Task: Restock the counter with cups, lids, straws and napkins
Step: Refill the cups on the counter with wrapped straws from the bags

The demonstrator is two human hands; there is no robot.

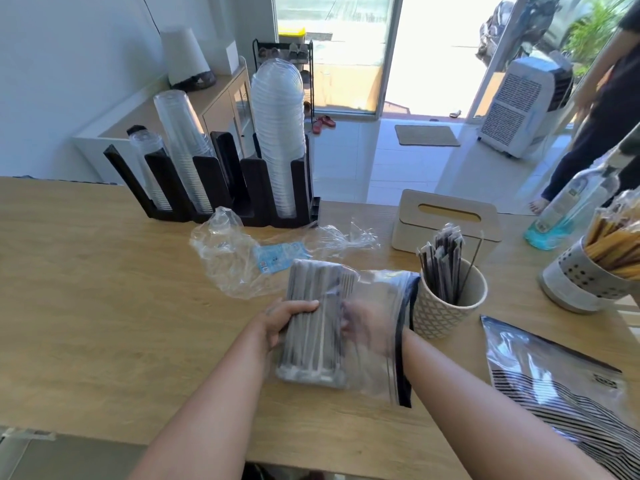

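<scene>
Mug (446, 313) beside zip bag (384, 296); L grip (287, 320) holds straw pack (318, 341); R grip (363, 323) blurred, unclear.

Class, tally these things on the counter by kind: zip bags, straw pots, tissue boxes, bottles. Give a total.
Zip bags: 2
Straw pots: 2
Tissue boxes: 1
Bottles: 1
Total: 6
</scene>
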